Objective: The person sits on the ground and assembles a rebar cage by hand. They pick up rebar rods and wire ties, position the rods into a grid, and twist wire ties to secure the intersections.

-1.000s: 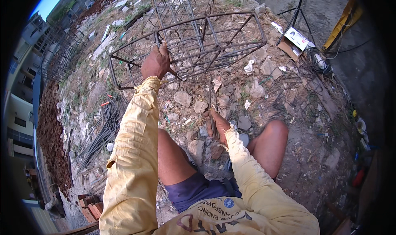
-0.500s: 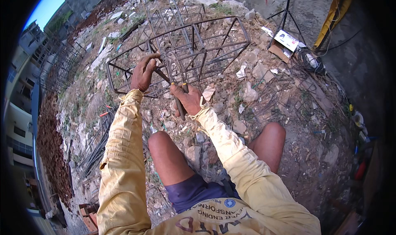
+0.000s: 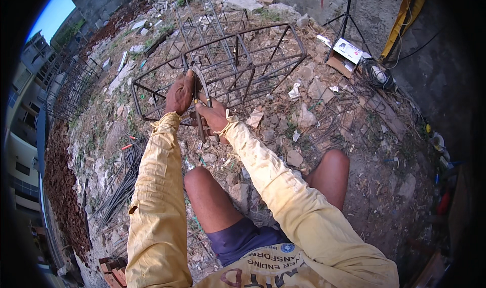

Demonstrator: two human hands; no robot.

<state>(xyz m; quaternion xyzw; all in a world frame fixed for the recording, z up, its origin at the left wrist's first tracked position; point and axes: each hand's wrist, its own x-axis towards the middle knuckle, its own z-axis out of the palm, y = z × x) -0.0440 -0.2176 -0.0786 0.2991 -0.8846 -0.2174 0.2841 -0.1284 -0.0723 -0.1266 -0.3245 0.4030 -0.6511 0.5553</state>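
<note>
A steel rebar cage (image 3: 249, 67) of dark square hoops and long bars lies across the rubble before me. My right hand (image 3: 214, 116) is closed round the handles of metal pincers (image 3: 201, 79), their curved jaws pointing away from me at the cage's near side. Close beside the jaws, my left hand (image 3: 179, 94) has its fingers bent together with the thumb pointing up. What it pinches there, bar or wire, is hidden by the fingers.
Stones and broken concrete cover the ground. Left of my knees lies a bundle of thin rods (image 3: 121, 172); bricks (image 3: 112, 273) are at lower left. A tripod (image 3: 346, 15), a white box (image 3: 348, 50) and coiled cable (image 3: 375, 74) stand at the right, near a wall.
My right hand has moved left and slightly down with the pincers, bringing their jaws beside my left hand. The left hand has shifted slightly lower, its fingers now more bent.
</note>
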